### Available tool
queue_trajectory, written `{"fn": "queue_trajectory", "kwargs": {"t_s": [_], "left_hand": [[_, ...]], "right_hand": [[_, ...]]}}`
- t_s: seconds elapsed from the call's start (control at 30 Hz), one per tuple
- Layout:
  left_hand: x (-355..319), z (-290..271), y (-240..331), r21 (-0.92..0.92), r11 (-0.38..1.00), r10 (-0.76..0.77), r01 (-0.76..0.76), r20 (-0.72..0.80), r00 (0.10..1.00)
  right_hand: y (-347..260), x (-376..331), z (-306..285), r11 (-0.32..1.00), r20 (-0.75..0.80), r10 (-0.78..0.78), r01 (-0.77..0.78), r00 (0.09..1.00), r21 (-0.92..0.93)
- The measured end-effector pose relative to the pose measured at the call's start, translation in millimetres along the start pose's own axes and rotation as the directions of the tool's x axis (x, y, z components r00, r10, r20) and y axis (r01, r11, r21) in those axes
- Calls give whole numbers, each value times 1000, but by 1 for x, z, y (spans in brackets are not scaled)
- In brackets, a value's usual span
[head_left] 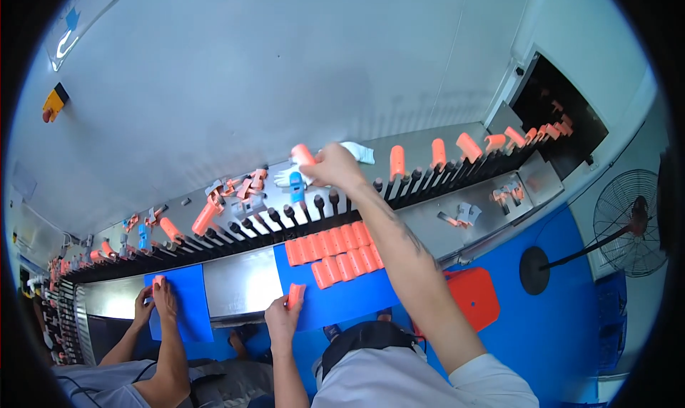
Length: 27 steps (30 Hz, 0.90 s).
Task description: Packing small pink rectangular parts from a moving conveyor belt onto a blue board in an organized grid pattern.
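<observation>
Along the near edge of the counter (242,283) I see a blue mat (342,306) bearing two rows of orange shells (330,246). Toward the far edge, my right hand's (334,167) fingers grip one shell (302,155); by the mat's near left corner, my left hand's (282,319) fingers grip another shell (295,294).

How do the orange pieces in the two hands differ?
Place: the right-hand piece appears beyond the dark pegs; the left-hand piece is near the edge of the blue mat.
Pose: the right-hand piece slants up to the picture's left, the left-hand piece up to its right.
Both are orange, held in the right hand and left hand.
</observation>
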State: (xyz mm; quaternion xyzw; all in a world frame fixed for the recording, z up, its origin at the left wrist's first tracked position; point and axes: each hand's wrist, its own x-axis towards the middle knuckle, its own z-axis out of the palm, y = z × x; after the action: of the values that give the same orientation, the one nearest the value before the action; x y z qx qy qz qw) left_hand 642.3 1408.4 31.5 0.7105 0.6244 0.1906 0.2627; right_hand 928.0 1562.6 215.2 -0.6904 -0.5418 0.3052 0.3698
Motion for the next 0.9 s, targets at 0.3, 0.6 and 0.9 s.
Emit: {"fn": "queue_trajectory", "kwargs": {"t_s": [0.3,0.6,0.9], "left_hand": [[12,20,-69,-13,1000,-29,28,-91,995],[-8,25,-65,-378,920,106,-102,-9,994],[31,29,-72,-298,928,248,-222,52,967]], "right_hand": [[118,-217,202,925,-99,-314,281,944,-256],[142,-263,228,772,53,-422,390,905,-501],[142,-202,226,695,-41,-436,307,899,-650]]}}
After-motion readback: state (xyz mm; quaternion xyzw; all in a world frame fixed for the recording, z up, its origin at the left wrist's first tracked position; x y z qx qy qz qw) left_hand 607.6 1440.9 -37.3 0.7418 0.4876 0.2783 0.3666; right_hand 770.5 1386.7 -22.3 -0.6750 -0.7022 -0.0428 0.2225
